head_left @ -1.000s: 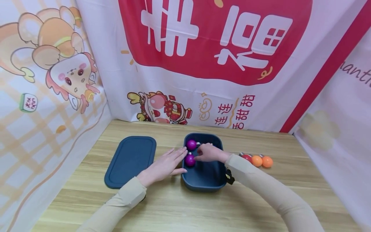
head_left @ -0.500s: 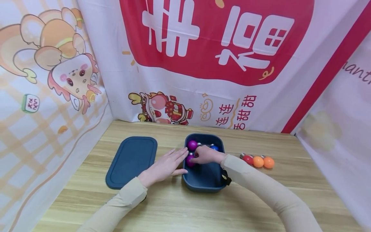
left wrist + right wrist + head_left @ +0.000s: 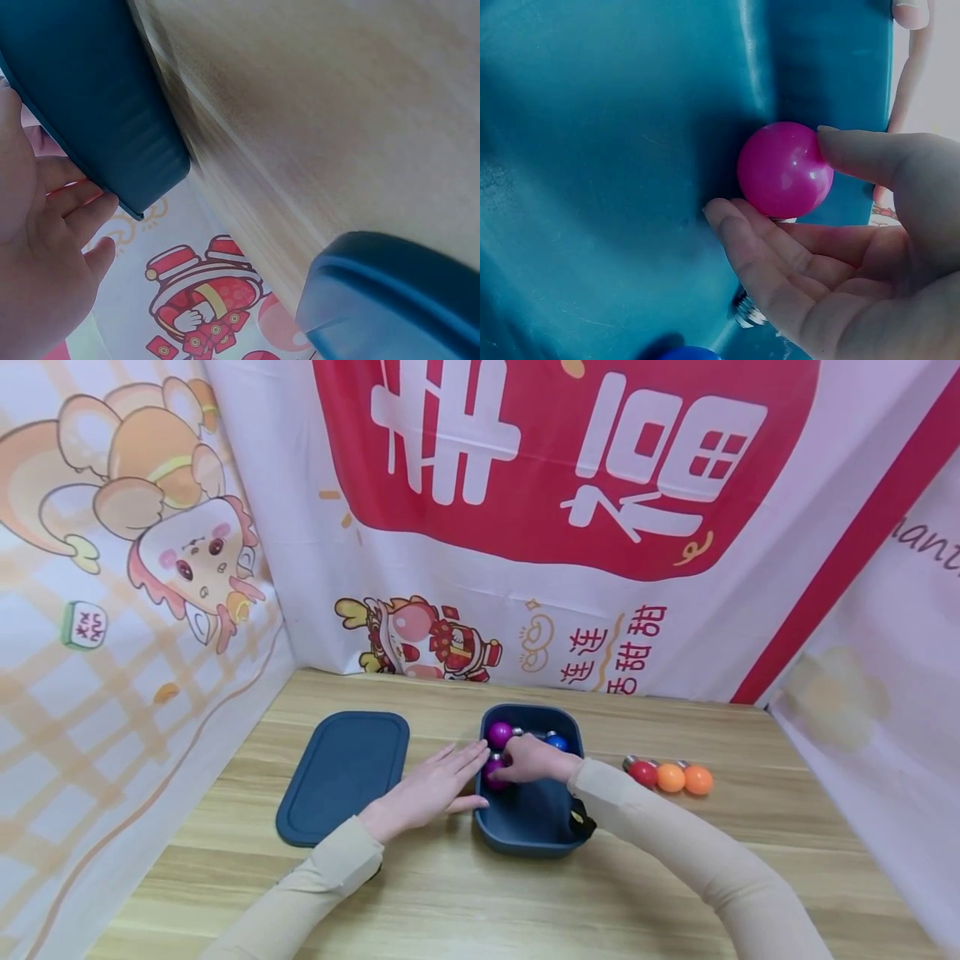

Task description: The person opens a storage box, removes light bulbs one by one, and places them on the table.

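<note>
In the head view, a dark blue box point(image 3: 528, 817) holds several small light bulbs. My right hand point(image 3: 534, 758) reaches into it and pinches the nearer purple bulb point(image 3: 493, 772) by the left wall. The right wrist view shows the thumb against that bulb's round purple globe point(image 3: 784, 169), with the fingers curled by its mostly hidden metal base. A second purple bulb point(image 3: 500, 734) lies farther back, and a blue bulb point(image 3: 557, 742) is at the back right. My left hand point(image 3: 429, 789) has its fingers extended, touching the box's left rim; the left wrist view shows fingertips along that rim.
A flat dark blue lid point(image 3: 345, 777) lies on the wooden table left of the box. To the right, a red bulb point(image 3: 642, 773) and two orange bulbs, one orange bulb point(image 3: 698, 780) outermost, lie in a row. A printed cloth point(image 3: 465, 585) hangs behind the table.
My right hand has shifted slightly left and closed its fingers on the nearer purple bulb. The blue bulb has come into sight behind that hand. The left hand stays at the rim.
</note>
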The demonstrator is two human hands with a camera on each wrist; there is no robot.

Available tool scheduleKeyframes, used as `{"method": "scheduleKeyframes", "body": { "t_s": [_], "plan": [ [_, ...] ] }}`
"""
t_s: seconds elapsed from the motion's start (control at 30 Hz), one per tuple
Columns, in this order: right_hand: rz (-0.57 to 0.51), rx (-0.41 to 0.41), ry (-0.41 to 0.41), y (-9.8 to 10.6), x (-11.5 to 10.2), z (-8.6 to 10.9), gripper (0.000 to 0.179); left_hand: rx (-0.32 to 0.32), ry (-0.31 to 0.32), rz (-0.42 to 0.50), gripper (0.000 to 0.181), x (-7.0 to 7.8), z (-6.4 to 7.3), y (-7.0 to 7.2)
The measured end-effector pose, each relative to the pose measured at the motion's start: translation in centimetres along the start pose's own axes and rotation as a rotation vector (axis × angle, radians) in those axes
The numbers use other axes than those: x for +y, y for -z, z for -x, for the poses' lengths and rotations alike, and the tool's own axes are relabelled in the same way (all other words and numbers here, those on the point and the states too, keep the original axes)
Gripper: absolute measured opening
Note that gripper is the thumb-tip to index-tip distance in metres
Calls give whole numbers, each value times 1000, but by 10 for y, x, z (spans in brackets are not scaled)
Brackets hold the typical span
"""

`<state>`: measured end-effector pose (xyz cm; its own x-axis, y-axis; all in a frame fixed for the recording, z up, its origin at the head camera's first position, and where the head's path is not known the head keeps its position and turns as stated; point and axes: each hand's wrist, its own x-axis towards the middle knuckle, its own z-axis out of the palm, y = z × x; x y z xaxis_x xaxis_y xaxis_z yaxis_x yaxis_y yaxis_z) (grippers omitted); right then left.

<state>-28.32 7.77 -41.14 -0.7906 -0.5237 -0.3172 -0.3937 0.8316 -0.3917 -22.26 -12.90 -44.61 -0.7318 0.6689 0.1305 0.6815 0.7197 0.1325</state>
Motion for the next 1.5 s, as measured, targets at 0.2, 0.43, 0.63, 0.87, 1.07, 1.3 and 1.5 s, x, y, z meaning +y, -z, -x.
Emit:
{"method": "scheduleKeyframes", "body": {
  "t_s": [0.2,0.43,0.63,0.87,1.07,1.3,1.5],
  "plan": [
    [-24,1,-28,3,1,1,24,-7,6,-2,77,0,-1,1],
    [-10,1,-21,5,5,4,25,10,-5,-8,78,-1,-1,-1],
    [15,33,-19,14,9,12,27,1,9,16,77,0,-2,-1],
    [35,88,9,25,21,25,30,-5,16,15,77,0,-3,-1],
    [35,123,32,31,30,36,30,-11,31,49,76,0,-2,-2],
    [16,163,54,38,36,48,31,-6,22,43,77,-1,-3,-3],
    [7,209,88,43,41,58,33,-1,18,50,76,-1,-3,-5]
  ]
}}
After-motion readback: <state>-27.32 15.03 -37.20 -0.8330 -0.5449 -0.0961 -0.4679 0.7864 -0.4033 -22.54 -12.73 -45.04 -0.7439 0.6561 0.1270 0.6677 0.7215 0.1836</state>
